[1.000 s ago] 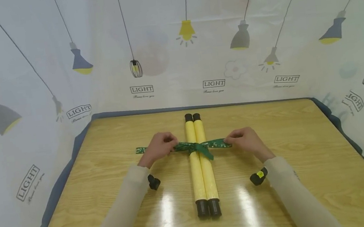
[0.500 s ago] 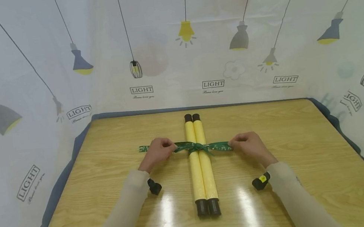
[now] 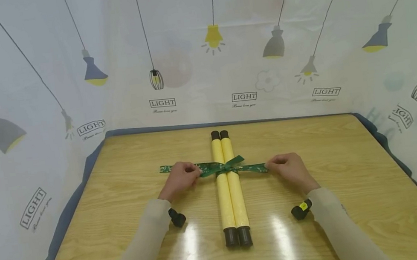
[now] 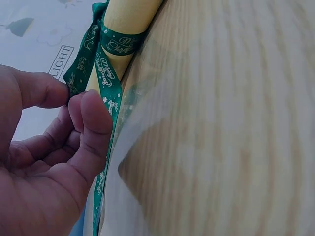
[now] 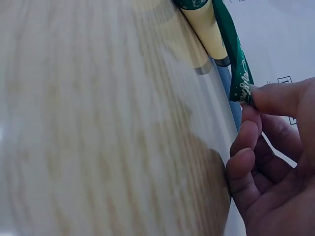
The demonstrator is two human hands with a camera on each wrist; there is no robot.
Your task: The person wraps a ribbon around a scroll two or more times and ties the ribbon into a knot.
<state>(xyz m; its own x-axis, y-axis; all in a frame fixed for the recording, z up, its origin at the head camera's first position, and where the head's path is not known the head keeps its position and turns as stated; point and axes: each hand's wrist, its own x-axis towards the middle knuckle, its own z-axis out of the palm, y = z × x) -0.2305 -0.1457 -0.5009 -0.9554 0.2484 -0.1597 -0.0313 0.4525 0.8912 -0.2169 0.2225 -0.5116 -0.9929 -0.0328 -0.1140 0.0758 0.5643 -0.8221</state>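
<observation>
Two yellow tubes (image 3: pixel 225 201) with black end caps lie side by side on the table, pointing away from me. Around their middle a green ribbon (image 3: pixel 209 168) with pale printed lettering is knotted. My left hand (image 3: pixel 180 178) pinches a folded part of it between thumb and index finger; a loose tail (image 4: pixel 109 81) passes beyond that hand. On the other side my right hand (image 3: pixel 290 170) pinches the ribbon's right part (image 5: pixel 242 81) by its tip. Both sides stretch outward from the knot (image 3: pixel 227 167), where a short flap (image 3: pixel 235 160) sticks up toward the far right.
The wood-grain table (image 3: pixel 330 150) has a glossy surface with bright reflections near the front. A pale sheet (image 3: pixel 195 80) printed with lamps encloses its back and sides. Dark wrist-worn devices (image 3: pixel 178 218) sit below both sleeve cuffs.
The short ribbon flap at the knot has swung from hanging toward the near right to pointing up toward the far right. Both hands have come slightly nearer, still pinching; the right is a little farther right.
</observation>
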